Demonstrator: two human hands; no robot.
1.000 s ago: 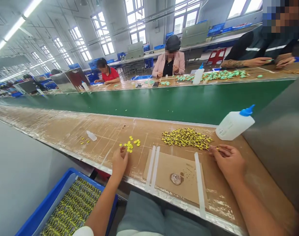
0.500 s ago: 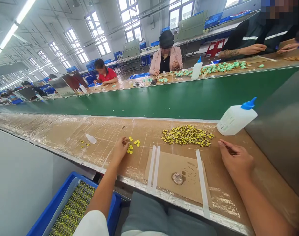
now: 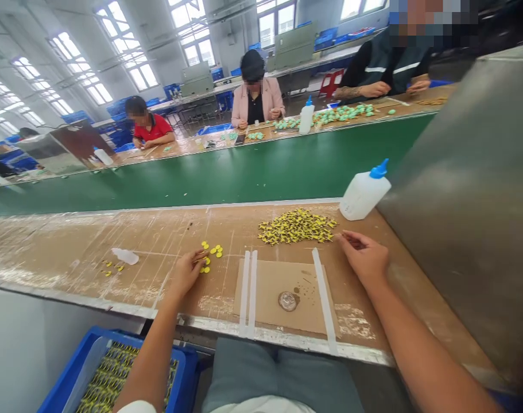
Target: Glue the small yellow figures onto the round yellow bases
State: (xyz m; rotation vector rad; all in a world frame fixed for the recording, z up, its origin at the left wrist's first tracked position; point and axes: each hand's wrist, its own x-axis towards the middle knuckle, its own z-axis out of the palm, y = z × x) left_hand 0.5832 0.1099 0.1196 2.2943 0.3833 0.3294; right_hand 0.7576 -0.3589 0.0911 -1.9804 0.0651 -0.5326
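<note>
My left hand [image 3: 189, 274] reaches to a small group of flat yellow discs [image 3: 219, 250], its fingers bent together over the nearest ones. Whether a disc is pinched there is hidden. My right hand [image 3: 368, 259] is at the right edge of a pile of small yellow-and-dark pieces [image 3: 296, 226]. Its thumb and forefinger are pressed together, and anything between them is too small to name. Between the hands lies a cardboard sheet [image 3: 270, 287] taped to the bench, with a small round shiny dish [image 3: 287, 301] on it and dark spots beside the dish.
A white bottle with a blue nozzle [image 3: 362, 195] stands behind my right hand, beside a metal panel [image 3: 463, 201]. At left lie a small clear bottle [image 3: 126, 256] and several yellow bits. Below is a blue crate [image 3: 67, 376] of yellow-and-dark pieces. Co-workers sit beyond the green belt [image 3: 244, 169].
The view has turned to the right, so the bench appears shifted left. My right hand has come closer to the pile's edge. My left hand stays at the yellow discs.
</note>
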